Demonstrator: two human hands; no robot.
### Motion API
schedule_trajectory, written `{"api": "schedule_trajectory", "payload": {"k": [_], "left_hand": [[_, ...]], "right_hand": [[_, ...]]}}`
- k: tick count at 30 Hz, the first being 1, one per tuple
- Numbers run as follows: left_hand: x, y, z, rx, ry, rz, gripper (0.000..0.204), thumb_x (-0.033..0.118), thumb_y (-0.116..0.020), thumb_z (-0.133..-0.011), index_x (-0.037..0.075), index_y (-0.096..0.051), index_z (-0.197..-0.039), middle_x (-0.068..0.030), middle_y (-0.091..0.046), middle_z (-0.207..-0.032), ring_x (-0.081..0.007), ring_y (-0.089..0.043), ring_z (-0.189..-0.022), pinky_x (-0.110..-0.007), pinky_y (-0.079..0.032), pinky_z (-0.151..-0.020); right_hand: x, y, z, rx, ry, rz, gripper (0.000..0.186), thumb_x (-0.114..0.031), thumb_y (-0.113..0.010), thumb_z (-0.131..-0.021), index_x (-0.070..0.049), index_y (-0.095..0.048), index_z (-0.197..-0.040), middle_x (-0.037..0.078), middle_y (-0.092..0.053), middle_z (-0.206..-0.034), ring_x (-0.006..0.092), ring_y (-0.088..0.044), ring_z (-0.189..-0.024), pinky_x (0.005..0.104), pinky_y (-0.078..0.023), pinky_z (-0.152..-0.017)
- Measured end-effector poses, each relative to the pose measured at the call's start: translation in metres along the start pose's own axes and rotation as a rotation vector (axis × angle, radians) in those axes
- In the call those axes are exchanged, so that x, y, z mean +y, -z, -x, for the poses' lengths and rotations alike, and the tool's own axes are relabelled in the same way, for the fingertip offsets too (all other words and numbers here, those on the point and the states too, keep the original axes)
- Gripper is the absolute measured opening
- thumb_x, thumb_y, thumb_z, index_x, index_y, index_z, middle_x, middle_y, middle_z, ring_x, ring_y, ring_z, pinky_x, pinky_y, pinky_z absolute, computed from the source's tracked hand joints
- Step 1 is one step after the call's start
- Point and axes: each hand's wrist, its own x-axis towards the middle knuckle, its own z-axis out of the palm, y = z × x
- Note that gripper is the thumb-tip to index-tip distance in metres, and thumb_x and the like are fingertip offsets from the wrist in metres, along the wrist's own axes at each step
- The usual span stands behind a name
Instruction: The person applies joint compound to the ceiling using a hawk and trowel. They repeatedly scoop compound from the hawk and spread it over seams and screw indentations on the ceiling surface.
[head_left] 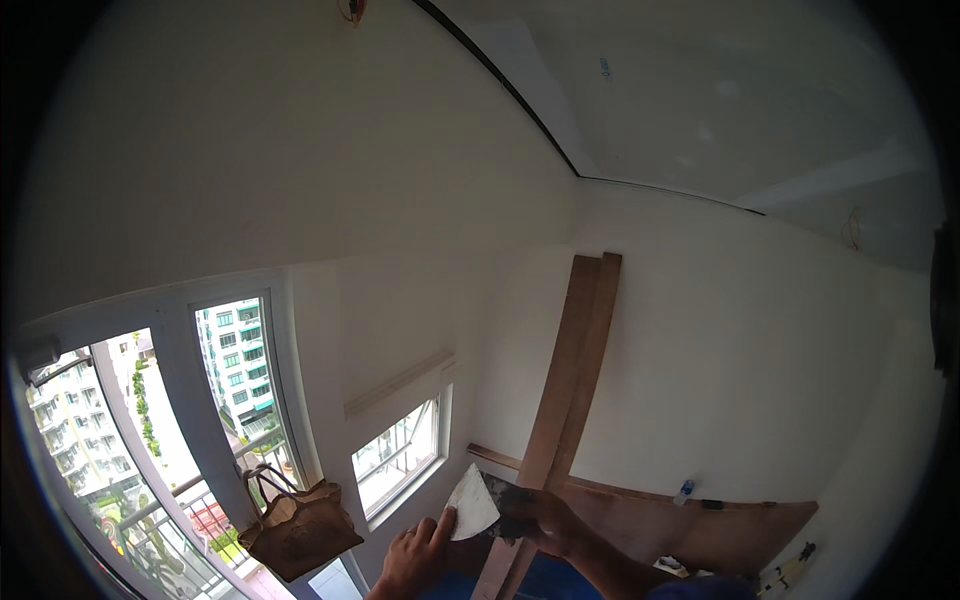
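My left hand (415, 552) is at the lower middle, fingers curled, with the fingertips gripping the left edge of a white wedge-shaped flat piece (474, 508). Its surface looks rough, like plaster, and its point is up. Directly beside it, my right hand (548, 522) is closed on a dark flat plate (513, 505) with smeared, uneven edges. The white piece meets or overlaps this plate; whether they are joined cannot be told. My right forearm comes in from the lower right.
Long brown boards (575, 380) stand upright just beyond my hands. A brown bag (300, 528) hangs at the left before tall windows (235, 370). A small window (397, 455) is open. A plastic bottle (684, 492) stands on a brown wooden ledge (770, 506) at right.
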Motion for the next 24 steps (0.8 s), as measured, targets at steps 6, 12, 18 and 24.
{"api": "schedule_trajectory", "payload": {"k": [6,12,18,24], "left_hand": [[-0.019,-0.030,0.022,-0.320,0.164,0.100,0.041,0.013,-0.057,-0.099,0.007,-0.050,-0.139,-0.0179,-0.067,-0.096,-0.0359,-0.073,-0.075,-0.046,-0.059,-0.066],[-0.016,-0.039,0.033,-0.731,0.942,1.811,0.034,0.012,-0.067,-0.094,0.001,-0.056,-0.125,-0.0134,-0.069,-0.088,-0.0192,-0.069,-0.067,-0.033,-0.054,-0.057],[0.036,-0.050,0.030,-0.430,0.793,1.848,0.026,0.021,-0.058,-0.105,0.003,-0.059,-0.124,-0.0052,-0.060,-0.075,-0.0106,-0.052,-0.052,-0.023,-0.038,-0.043],[0.041,-0.046,0.041,-0.377,0.622,1.847,0.024,0.020,-0.060,-0.105,0.003,-0.059,-0.122,-0.0008,-0.058,-0.071,-0.0097,-0.051,-0.052,-0.024,-0.038,-0.043]], "right_hand": [[-0.014,0.031,0.038,0.044,0.029,-0.128,0.032,-0.002,-0.063,-0.097,0.005,-0.059,-0.128,0.015,-0.071,-0.108,0.0238,-0.070,-0.091,0.0396,-0.059,-0.078],[-0.018,0.046,0.049,0.154,0.442,0.905,0.032,0.001,-0.060,-0.101,0.004,-0.060,-0.133,0.014,-0.072,-0.117,0.0188,-0.069,-0.106,0.0352,-0.056,-0.095],[0.006,0.052,0.051,-0.040,0.614,1.240,0.048,0.010,-0.056,-0.096,-0.003,-0.058,-0.142,0.016,-0.066,-0.136,0.0295,-0.065,-0.125,0.0365,-0.054,-0.104],[0.035,0.106,0.040,-0.180,0.582,1.393,0.055,0.013,-0.058,-0.086,-0.004,-0.060,-0.139,0.017,-0.069,-0.127,0.0360,-0.069,-0.113,0.0404,-0.055,-0.097]]}}
